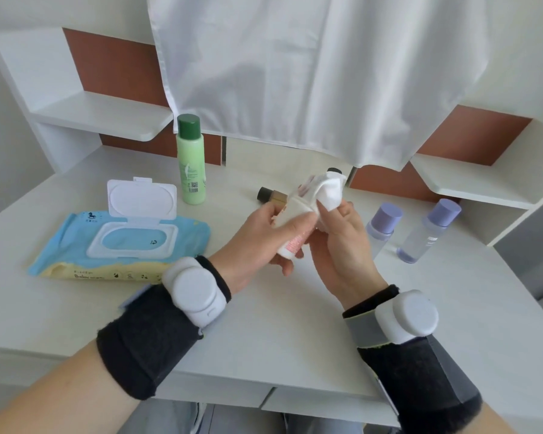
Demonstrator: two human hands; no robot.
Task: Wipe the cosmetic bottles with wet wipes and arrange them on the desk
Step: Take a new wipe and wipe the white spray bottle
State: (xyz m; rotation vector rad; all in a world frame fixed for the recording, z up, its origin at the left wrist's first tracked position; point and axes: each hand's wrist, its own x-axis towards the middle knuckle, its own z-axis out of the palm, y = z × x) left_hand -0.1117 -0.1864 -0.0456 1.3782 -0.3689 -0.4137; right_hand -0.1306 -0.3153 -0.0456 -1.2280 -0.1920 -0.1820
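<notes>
My left hand (257,242) grips a small white bottle with pink print (292,245) above the desk's middle. My right hand (342,242) holds a white wet wipe (329,191) wrapped around the bottle's upper end, where a black cap just shows. A tall green bottle (191,164) with a dark green cap stands upright at the back. Behind my hands a brown-capped bottle (270,195) lies on its side. Two clear bottles with lilac caps (383,225) (427,236) stand at the right.
A blue pack of wet wipes (76,245) lies at the left with its lid flipped open. A white cloth (311,73) hangs over the back. White shelves (104,120) flank both sides of the white desk (295,324).
</notes>
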